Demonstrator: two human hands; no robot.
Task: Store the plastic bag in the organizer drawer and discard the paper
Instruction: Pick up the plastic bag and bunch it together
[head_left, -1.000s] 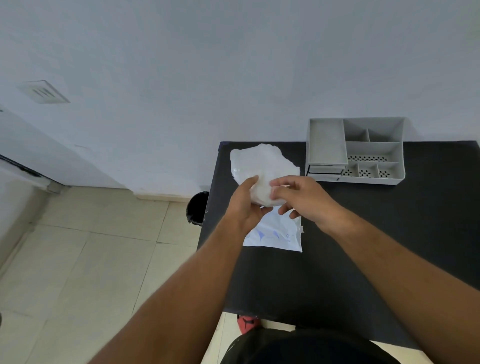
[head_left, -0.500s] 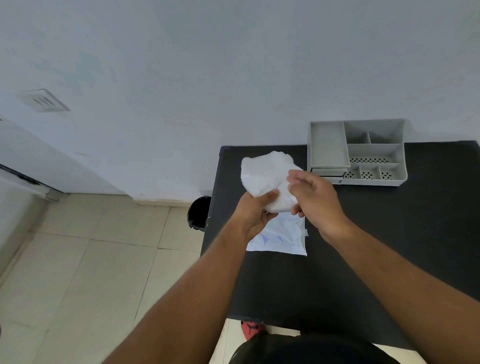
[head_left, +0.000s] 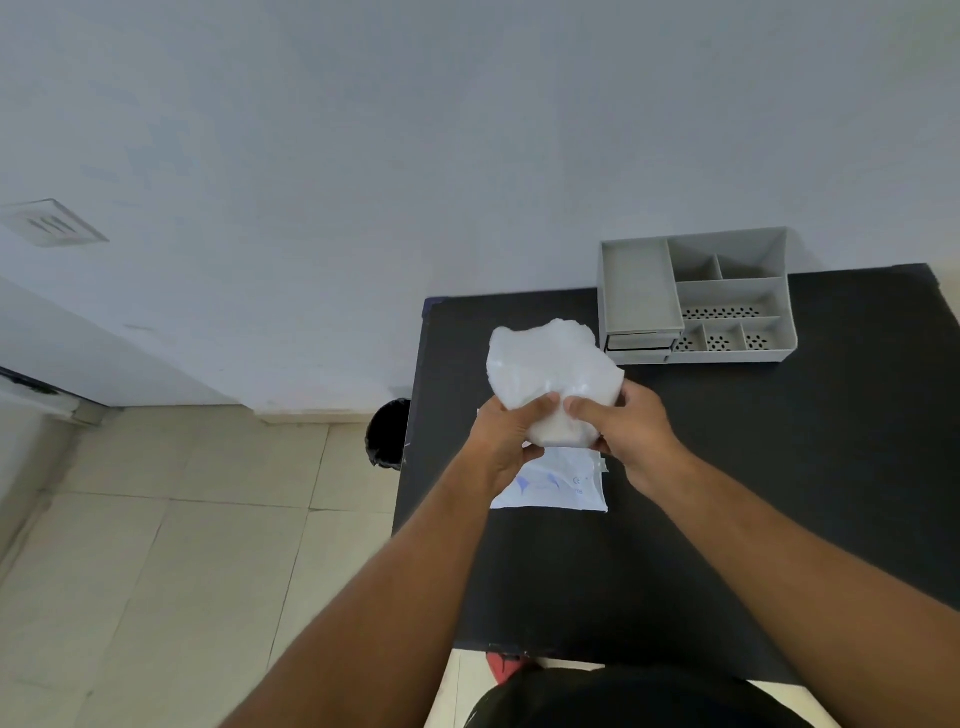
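A crumpled translucent white plastic bag (head_left: 548, 369) is held above the black table (head_left: 779, 467), gripped at its lower part by both hands. My left hand (head_left: 506, 441) pinches it from the left and my right hand (head_left: 626, 431) from the right, thumbs nearly touching. Under the hands a white paper (head_left: 563, 486) with blue print lies flat on the table, partly hidden. The grey organizer (head_left: 696, 296) stands at the table's far edge against the wall. Its small drawer (head_left: 639, 345) at the front left shows a dark gap.
A black waste bin (head_left: 387, 434) stands on the tiled floor just left of the table. The wall runs behind the table. A red shoe tip (head_left: 506, 665) shows below the table's near edge.
The bag has been gathered and bunched tighter between both hands. My right hand shifted from on top of the bag to gripping its lower right side.
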